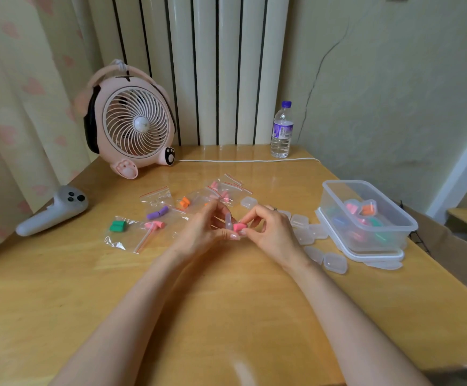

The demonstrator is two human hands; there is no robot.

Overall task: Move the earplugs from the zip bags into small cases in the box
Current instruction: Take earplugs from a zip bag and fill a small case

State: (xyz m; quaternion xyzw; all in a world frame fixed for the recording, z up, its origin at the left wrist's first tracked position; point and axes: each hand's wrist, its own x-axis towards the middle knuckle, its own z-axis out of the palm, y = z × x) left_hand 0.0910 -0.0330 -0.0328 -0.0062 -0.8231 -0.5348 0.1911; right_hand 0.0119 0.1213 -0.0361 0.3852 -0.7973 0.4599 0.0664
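A pink earplug [237,227] is being pinched at its right end in the grip of the right hand [268,229], between thumb and fingertips. A clear small case [228,222] is being held nearly upright in the curled grip of the left hand [204,229], just above the desk [87,288]. The earplug's long axis is being presented roughly level, left to right, its free end touching or just beside the case; whether it is already inside cannot be told. A short leftward push along that axis is being judged the likely next move. The box [335,207] is being seen well to the right, nearer the right hand, and the zip bags [154,227] to the left.
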